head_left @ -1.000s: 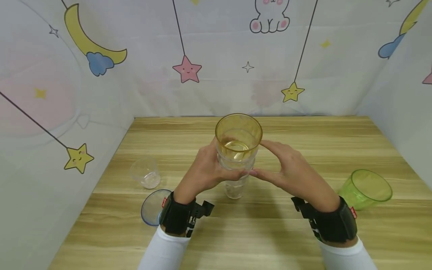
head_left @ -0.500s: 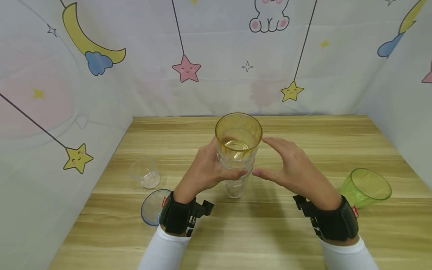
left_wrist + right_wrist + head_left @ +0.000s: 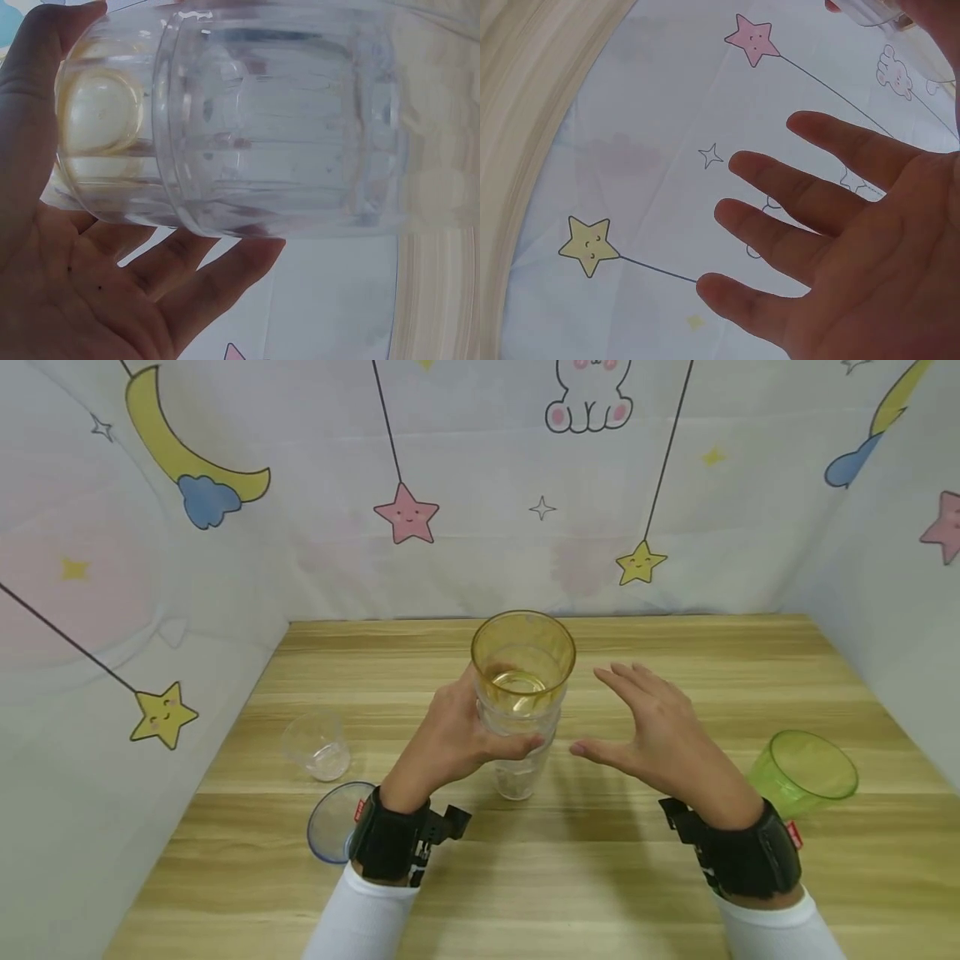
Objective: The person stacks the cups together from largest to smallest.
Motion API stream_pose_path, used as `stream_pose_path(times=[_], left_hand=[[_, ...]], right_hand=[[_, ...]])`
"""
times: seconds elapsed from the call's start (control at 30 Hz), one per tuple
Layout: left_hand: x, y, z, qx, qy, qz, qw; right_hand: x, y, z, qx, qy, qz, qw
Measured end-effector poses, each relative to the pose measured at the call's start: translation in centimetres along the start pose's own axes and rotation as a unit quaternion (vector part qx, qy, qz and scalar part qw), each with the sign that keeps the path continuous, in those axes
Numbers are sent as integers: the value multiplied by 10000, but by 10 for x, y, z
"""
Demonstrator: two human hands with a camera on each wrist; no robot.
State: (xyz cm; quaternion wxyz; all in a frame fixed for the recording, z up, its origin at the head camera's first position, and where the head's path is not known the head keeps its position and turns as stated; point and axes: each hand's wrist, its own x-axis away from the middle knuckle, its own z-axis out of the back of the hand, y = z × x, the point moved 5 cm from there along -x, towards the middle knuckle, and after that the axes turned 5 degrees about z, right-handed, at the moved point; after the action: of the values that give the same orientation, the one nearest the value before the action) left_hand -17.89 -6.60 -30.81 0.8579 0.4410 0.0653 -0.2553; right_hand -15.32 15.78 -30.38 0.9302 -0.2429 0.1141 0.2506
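A yellow-tinted cup [image 3: 525, 647] tops an upright stack of clear cups [image 3: 517, 768] in the middle of the table. My left hand [image 3: 457, 735] grips the upper part of this stack, its thumb across the front. In the left wrist view the clear cups [image 3: 285, 135] lie between the thumb and the curled fingers. To the right of the stack, my right hand [image 3: 660, 735] hovers apart from it, fingers spread, holding nothing. The right wrist view has the same right hand [image 3: 855, 247] with its palm bare.
A small clear cup [image 3: 326, 752] stands on the left of the wooden table [image 3: 540, 893]. Close to the left wrist is a blue-rimmed cup [image 3: 333, 822], partly hidden. A green cup [image 3: 802, 777] sits beyond the right wrist. Patterned fabric walls [image 3: 480, 443] enclose the back and sides.
My right hand has come off the stack and moved a little to the right, its fingers opening out. The left hand keeps its hold on the cups.
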Motion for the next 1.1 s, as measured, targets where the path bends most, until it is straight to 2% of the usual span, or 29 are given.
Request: stream_pose_path(times=[0.3,0.6,1.1], left_hand=[[-1,0,-1,-13,-5,47,10000],[-1,1,0,-82,70,-65,9999],[-1,1,-1,10,11,43,10000]], right_hand=[[4,10,1,264,-245,-392,9986],[8,15,5,457,-194,-490,9976],[18,24,11,616,-82,-703,9956]])
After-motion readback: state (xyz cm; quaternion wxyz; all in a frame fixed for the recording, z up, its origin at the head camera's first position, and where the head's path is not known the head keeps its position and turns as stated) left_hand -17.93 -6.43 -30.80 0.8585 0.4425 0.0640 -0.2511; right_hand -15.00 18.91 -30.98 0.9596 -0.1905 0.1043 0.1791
